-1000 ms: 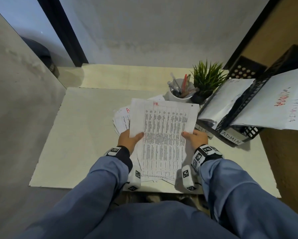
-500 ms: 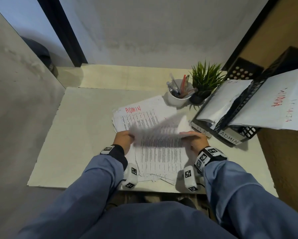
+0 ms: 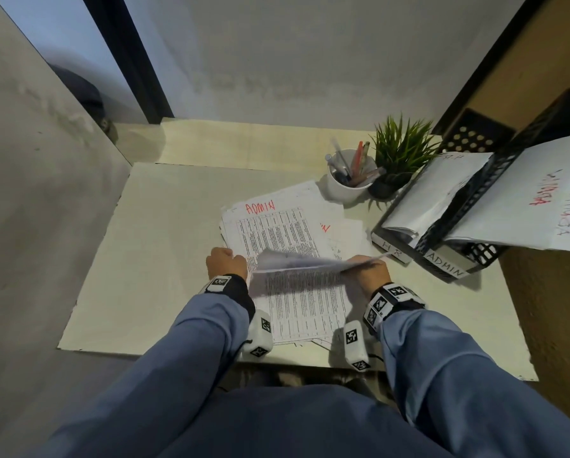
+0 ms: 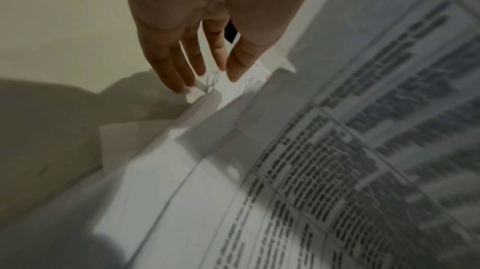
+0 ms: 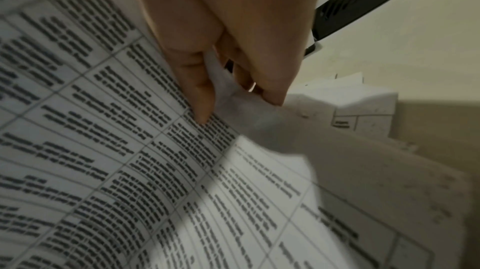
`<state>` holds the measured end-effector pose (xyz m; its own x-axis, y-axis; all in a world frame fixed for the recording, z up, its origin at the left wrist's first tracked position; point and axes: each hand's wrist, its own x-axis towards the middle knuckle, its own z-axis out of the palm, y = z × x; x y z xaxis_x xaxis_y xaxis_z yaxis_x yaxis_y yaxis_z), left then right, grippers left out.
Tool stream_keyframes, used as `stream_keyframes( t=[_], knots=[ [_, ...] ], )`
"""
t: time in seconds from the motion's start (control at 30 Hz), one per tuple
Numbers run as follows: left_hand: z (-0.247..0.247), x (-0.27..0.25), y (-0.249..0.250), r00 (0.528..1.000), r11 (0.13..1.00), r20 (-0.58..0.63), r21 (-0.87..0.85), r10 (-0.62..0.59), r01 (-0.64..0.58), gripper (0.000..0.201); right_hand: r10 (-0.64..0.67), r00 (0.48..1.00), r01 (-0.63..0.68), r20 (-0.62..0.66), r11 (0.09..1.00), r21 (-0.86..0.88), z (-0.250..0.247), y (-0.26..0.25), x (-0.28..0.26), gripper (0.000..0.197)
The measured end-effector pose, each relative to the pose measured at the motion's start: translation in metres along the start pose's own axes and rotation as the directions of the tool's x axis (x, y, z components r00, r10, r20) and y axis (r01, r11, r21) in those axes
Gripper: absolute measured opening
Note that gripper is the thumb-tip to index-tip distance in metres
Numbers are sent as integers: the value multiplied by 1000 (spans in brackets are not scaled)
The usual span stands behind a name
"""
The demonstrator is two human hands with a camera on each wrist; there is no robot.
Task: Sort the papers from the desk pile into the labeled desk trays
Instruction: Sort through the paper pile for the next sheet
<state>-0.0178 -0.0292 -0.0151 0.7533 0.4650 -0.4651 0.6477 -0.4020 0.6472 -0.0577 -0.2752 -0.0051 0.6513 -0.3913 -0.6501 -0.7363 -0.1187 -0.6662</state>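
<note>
A printed table sheet curls over above the desk pile, blurred by motion. My right hand pinches its right edge between thumb and fingers; the sheet fills that view. My left hand is at the pile's left edge with its fingers straight and nothing in them. The pile's top sheet is marked ADMIN in red. Two black mesh trays stand to the right. The HR tray and the ADMIN tray each hold white papers.
A white cup of pens and a small green plant stand behind the pile. Another black mesh holder sits at the back right. A wall closes the left side, and the desk's front edge is near my wrists.
One second ago both hands held the sheet marked HR up flat. It has since bent over to the right, my left hand has let go, and the ADMIN sheet underneath shows.
</note>
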Motion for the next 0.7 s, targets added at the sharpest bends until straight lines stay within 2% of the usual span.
stream_keyframes(
  t=[0.03,0.1,0.13,0.2,0.27,0.33,0.37,0.4,0.43,0.5,0.53,0.6,0.63,0.7],
  knots=[
    [0,1,-1,999,1000,18,-5,-28,28,28,-19,999,18,28,1000,13,-1,2,3,28],
    [0,-1,0,1000,999,9,-37,22,-21,30,-25,999,26,45,1000,-15,-2,3,5,28],
    [0,-3,1,996,993,-12,-73,91,-92,33,-22,999,23,43,1000,-16,-4,4,5,27],
    [1,-10,5,965,956,49,-161,257,-246,47,-34,999,33,19,999,19,-6,0,3,30],
    [-2,-18,15,901,932,256,-189,351,-309,59,-46,999,47,-21,993,105,-7,-10,0,27],
    [-8,-28,27,779,937,529,-112,338,-330,57,-53,999,46,11,936,350,-9,-27,-6,23],
    [-11,-30,31,726,933,618,-33,301,-358,58,-44,999,29,26,907,420,-12,-35,-6,25],
    [-14,-31,36,698,924,667,35,262,-381,60,-23,999,4,36,898,440,-14,-42,-6,29],
    [-16,-30,39,693,926,683,65,232,-373,59,-16,999,-2,38,903,429,-19,-50,-8,33],
    [-19,-34,48,703,946,657,-48,272,-321,39,-78,997,65,14,909,411,-27,-66,-15,32],
    [-19,-38,54,729,939,597,-156,336,-305,27,-142,990,127,4,901,415,-30,-73,-18,31],
    [-18,-49,71,810,884,381,-329,445,-331,9,-296,955,277,-20,865,417,-35,-84,-24,29],
    [-18,-53,79,834,846,275,-399,478,-353,4,-359,932,346,-46,845,408,-37,-89,-30,26],
    [-17,-57,88,832,782,149,-461,534,-420,5,-433,895,437,-106,805,402,-38,-93,-36,23]
  ],
)
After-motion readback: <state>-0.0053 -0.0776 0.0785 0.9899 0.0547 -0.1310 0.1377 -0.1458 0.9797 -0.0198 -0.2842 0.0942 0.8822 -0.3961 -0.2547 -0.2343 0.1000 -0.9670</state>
